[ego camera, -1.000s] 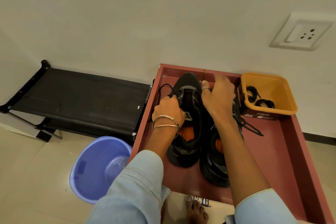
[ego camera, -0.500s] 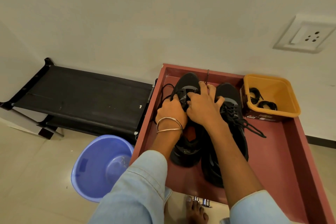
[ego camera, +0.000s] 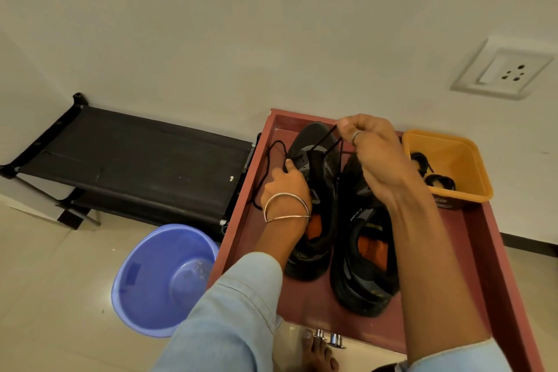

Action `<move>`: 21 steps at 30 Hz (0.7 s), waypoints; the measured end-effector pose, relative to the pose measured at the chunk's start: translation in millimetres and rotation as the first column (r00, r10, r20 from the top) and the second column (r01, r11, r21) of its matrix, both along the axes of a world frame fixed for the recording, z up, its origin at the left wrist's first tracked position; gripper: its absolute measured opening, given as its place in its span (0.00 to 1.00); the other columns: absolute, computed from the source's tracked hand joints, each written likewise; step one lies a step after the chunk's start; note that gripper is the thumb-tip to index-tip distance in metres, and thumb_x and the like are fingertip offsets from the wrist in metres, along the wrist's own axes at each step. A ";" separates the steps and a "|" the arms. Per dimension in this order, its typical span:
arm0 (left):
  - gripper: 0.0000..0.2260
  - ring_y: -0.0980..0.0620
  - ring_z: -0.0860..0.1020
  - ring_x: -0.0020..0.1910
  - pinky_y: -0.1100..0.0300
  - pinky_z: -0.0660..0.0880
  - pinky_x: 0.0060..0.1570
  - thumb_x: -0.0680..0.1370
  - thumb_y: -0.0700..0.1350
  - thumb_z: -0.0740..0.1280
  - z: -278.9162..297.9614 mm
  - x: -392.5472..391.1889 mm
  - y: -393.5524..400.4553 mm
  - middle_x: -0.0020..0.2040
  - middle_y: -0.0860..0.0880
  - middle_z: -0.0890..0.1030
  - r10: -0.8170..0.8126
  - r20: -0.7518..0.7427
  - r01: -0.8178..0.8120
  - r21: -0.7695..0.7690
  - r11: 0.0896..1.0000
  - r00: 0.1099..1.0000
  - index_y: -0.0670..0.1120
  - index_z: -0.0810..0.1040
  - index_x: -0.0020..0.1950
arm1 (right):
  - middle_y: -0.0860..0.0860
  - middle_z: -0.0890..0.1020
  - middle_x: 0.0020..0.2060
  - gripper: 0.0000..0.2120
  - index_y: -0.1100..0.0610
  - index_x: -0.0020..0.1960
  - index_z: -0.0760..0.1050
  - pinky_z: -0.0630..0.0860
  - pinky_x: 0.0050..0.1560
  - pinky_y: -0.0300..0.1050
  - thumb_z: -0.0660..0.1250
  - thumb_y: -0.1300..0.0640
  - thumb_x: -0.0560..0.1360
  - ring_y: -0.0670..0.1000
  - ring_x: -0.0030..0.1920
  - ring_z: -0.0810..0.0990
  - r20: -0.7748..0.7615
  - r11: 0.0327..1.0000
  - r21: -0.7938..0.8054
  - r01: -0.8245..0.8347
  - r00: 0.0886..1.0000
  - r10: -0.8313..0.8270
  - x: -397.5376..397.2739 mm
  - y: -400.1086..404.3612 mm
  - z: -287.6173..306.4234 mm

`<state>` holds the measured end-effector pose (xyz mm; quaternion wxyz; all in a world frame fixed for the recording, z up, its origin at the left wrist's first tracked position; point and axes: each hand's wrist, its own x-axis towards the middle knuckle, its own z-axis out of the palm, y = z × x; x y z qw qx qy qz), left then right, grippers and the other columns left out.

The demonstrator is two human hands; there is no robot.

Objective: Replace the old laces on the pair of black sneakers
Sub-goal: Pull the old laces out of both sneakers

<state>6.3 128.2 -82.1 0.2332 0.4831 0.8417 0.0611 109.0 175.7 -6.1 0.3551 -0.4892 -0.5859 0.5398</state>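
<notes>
Lace [ego camera: 324, 138] taut between left sneaker [ego camera: 314, 190] and right hand [ego camera: 374, 157].

We see two black sneakers side by side, toes toward the wall: the left sneaker [ego camera: 314, 190] upright with its orange insole showing, the right sneaker [ego camera: 367, 251] just beside it, its lacing hidden. A black lace [ego camera: 327, 137] rises taut from the left sneaker's eyelets, its slack looping along the left side.
</notes>
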 end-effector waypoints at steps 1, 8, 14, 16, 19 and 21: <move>0.32 0.36 0.72 0.62 0.47 0.74 0.55 0.79 0.42 0.64 -0.1 0.1 0.2 0.69 0.40 0.65 -0.001 0.000 0.001 0.001 1.000 1.000 0.46 0.49 0.78 | 0.52 0.81 0.41 0.11 0.59 0.43 0.76 0.76 0.50 0.38 0.59 0.59 0.81 0.45 0.45 0.80 -0.174 1.000 -0.014 0.023 0.984 -0.025 -0.5 -3.8 10.3; 0.35 0.36 0.70 0.65 0.45 0.73 0.57 0.77 0.45 0.67 1.0 -0.3 3.1 0.72 0.41 0.62 -0.002 0.040 0.004 -0.036 0.999 0.999 0.46 0.49 0.78 | 0.53 0.77 0.40 0.08 0.60 0.43 0.74 0.68 0.36 0.40 0.61 0.63 0.80 0.48 0.32 0.70 -0.646 0.969 0.216 0.122 0.762 0.048 9.7 -11.1 49.8; 0.36 0.37 0.70 0.65 0.45 0.72 0.58 0.76 0.47 0.68 -5.4 -10.7 7.2 0.69 0.41 0.66 -0.028 0.083 0.030 -0.030 0.999 0.996 0.48 0.51 0.78 | 0.55 0.74 0.60 0.14 0.60 0.63 0.76 0.71 0.54 0.39 0.62 0.62 0.79 0.49 0.55 0.75 0.588 0.834 0.511 -0.205 0.791 -0.166 -14.1 2.1 -26.7; 0.34 0.38 0.71 0.64 0.45 0.72 0.57 0.77 0.47 0.67 -8.9 -12.3 8.4 0.68 0.40 0.67 -0.044 0.071 0.046 -0.019 0.999 0.997 0.47 0.51 0.78 | 0.56 0.69 0.63 0.16 0.63 0.66 0.73 0.70 0.59 0.45 0.62 0.61 0.79 0.55 0.61 0.70 0.767 0.861 0.379 -0.340 0.636 -0.086 -19.8 2.4 -52.4; 0.32 0.38 0.70 0.64 0.46 0.72 0.57 0.78 0.47 0.64 -12.3 -13.7 10.1 0.67 0.40 0.68 -0.051 0.058 0.051 -0.001 0.999 0.997 0.47 0.52 0.78 | 0.56 0.67 0.63 0.12 0.63 0.59 0.76 0.69 0.57 0.47 0.64 0.61 0.76 0.57 0.62 0.65 0.844 0.886 0.296 -0.357 0.532 -0.067 -24.8 0.7 -71.1; 0.31 0.38 0.70 0.64 0.46 0.73 0.57 0.78 0.47 0.63 -13.5 -14.2 10.8 0.67 0.40 0.68 -0.050 0.060 0.050 0.006 0.999 0.997 0.47 0.52 0.78 | 0.55 0.69 0.61 0.10 0.63 0.55 0.78 0.70 0.56 0.47 0.65 0.61 0.75 0.57 0.61 0.65 0.835 0.893 0.324 -0.311 0.538 -0.115 -26.7 -0.8 -74.9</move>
